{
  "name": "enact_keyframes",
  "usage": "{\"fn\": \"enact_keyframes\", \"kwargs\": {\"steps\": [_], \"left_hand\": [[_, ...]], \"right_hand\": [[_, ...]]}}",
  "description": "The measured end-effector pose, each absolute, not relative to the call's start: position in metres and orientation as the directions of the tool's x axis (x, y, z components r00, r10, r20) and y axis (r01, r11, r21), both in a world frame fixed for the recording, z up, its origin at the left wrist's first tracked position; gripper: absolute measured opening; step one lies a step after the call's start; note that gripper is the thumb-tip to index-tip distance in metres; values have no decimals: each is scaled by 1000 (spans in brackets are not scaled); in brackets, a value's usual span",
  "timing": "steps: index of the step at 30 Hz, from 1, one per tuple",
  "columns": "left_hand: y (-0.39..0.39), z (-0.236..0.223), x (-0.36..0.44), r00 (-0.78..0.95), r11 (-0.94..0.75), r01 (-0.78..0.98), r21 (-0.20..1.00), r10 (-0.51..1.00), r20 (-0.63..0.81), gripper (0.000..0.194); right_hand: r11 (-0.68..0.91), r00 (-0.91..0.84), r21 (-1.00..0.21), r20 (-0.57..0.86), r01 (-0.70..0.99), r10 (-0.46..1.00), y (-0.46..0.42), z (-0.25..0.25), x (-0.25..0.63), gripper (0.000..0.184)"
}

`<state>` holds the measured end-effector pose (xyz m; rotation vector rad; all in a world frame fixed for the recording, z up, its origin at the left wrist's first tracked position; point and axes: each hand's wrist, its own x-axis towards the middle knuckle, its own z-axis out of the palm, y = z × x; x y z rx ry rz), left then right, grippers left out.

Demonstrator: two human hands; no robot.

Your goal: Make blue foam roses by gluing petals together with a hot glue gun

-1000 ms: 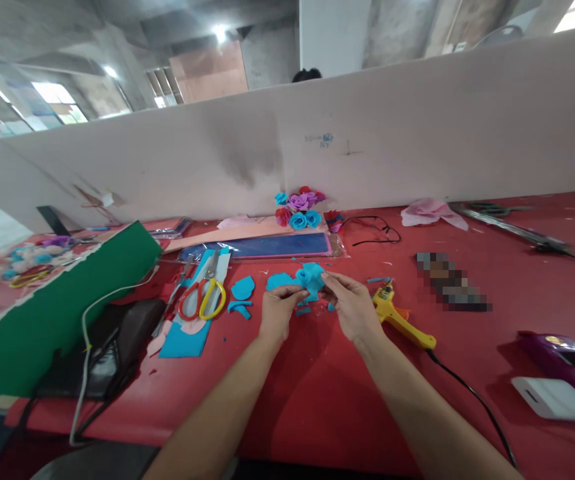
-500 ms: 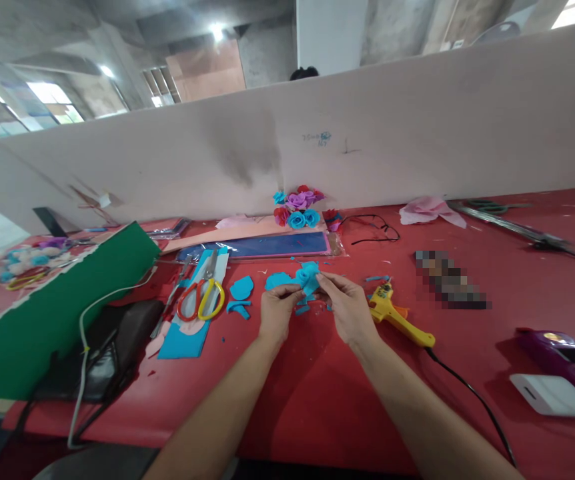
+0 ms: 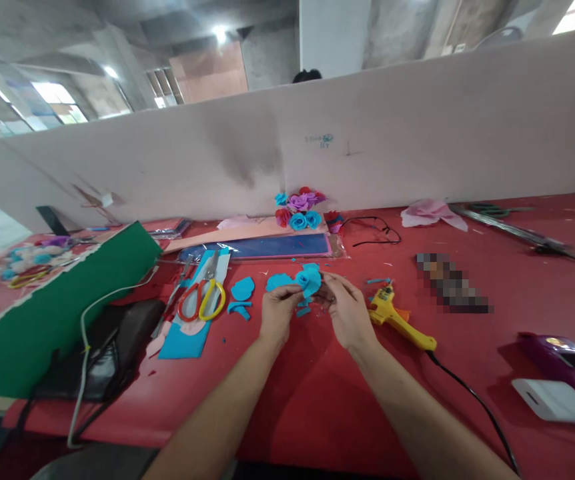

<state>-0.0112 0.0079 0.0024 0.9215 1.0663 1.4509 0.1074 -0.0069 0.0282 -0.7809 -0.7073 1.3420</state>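
A blue paper flower (image 3: 309, 281) with curled petals is pinched at its base by my left hand (image 3: 278, 310), thumb and fingers closed. My right hand (image 3: 348, 308) is at the flower's right side, its fingertips closed at the edge of a petal. Behind my left fingers lie cut blue paper petals (image 3: 279, 281). Another blue petal (image 3: 242, 289) and a curved blue scrap (image 3: 239, 309) rest to the left. Small blue scraps (image 3: 303, 311) lie beneath the flower. A yellow hot glue gun (image 3: 401, 319) lies just right of my right hand.
Scissors (image 3: 201, 300) with red and yellow handles lie on blue paper (image 3: 183, 341). A bunch of paper flowers (image 3: 300, 208) stands by the white partition (image 3: 177, 160). Glasses (image 3: 375, 230) are behind the glue gun, and a black bag (image 3: 112, 347) sits by a green board (image 3: 67, 307).
The flower has turned slightly, showing its spiral centre and a wider petal on the right. My right fingers have shifted from the petal's front to its outer edge. My left hand stays put.
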Motion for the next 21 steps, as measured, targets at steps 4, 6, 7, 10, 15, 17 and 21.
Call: {"fn": "enact_keyframes", "kwargs": {"steps": [4,6,7,10,15,17,21], "left_hand": [[9,2,-12,-145,-69,-295,953,989,27,8],[9,2,-12,-143,-72,-299,951,989,30,8],[9,2,-12,-144,-74,-301,951,989,31,7],[8,2,-13,-143,-81,-298,951,989,39,7],[7,2,-14,-95,-153,-237,959,986,134,3],[7,2,-15,-87,-175,-215,961,983,160,2],[8,2,-15,-95,-193,-190,963,980,177,2]], "right_hand": [[51,73,-832,13,-552,997,-7,28,106,15],[65,59,-862,41,-502,997,-8,27,106,16],[74,51,-875,56,-479,997,-8,26,105,15],[88,29,-902,83,-423,996,-7,24,105,14],[83,27,-939,78,-335,997,-6,21,106,17],[95,30,-947,90,-307,995,-6,21,106,18],[105,23,-954,103,-281,994,-6,20,106,18]]}}
